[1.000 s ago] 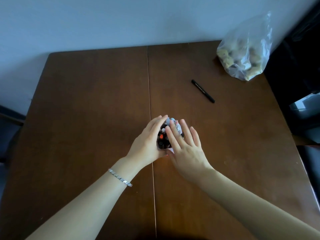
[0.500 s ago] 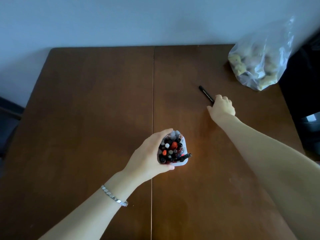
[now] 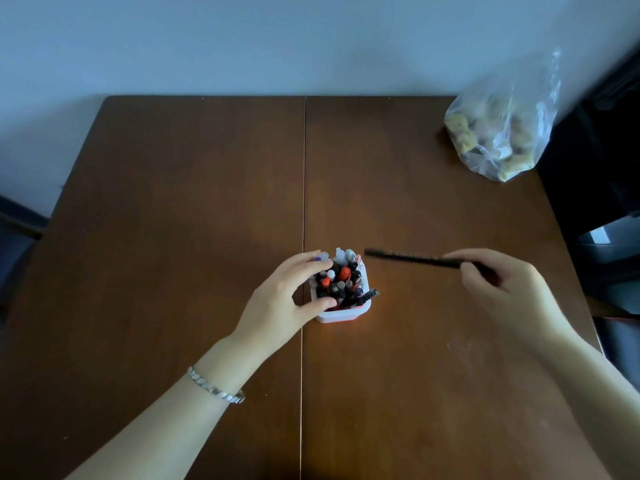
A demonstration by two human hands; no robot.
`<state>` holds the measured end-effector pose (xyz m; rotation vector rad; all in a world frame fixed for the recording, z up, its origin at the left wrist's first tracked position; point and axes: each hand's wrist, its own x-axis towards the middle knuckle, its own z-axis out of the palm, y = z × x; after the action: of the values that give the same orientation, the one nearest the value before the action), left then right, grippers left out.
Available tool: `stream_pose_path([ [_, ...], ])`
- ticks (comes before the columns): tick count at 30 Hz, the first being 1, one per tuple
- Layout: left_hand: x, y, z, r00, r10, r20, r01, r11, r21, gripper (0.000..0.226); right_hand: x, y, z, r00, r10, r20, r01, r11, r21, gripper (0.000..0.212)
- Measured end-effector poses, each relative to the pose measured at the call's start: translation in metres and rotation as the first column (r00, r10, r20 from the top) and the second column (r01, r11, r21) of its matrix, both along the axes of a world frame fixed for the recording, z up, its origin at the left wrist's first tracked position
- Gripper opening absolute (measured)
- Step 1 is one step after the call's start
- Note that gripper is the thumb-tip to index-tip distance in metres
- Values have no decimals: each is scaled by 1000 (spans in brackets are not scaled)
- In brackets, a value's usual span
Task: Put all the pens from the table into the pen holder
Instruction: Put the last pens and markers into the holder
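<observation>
While the black pen [image 3: 415, 258] is held level above the table [image 3: 173, 202], clear of the surface, its free tip is pointed toward the pen holder [image 3: 341, 315] and lies just to the right of the holder's far corner. The pen's other end is pinched in the closed fingers of the right hand [image 3: 502, 289]. The white holder is seen packed with pens [image 3: 341, 282], caps up, one leaning out over the right rim. The holder's left side is cupped by the left hand [image 3: 280, 303], thumb and fingers curled against it. A bracelet [image 3: 216, 386] is noted on the left wrist. A clear plastic bag [image 3: 502, 126] is recorded at the far right corner.
</observation>
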<state>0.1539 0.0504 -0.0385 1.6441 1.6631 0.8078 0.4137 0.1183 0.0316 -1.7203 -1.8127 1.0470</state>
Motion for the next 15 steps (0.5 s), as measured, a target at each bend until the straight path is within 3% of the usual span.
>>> stream_pose_path([
  [3,3,3,1,1000,12,29,-11,999,-34,42,0,-41,31,991,121,-58,-117,990,73,27],
  [6,6,4,2,998,28,57,-25,999,-43,36,-12,-55,28,975,220,30,-222,962,159,17],
  [12,7,0,4,996,39,85,-29,993,-112,32,-43,-54,-4,954,213,209,-263,930,256,13],
  [15,6,-3,6,993,16,113,3,986,-165,42,-65,-53,-19,928,176,329,-277,915,294,7],
])
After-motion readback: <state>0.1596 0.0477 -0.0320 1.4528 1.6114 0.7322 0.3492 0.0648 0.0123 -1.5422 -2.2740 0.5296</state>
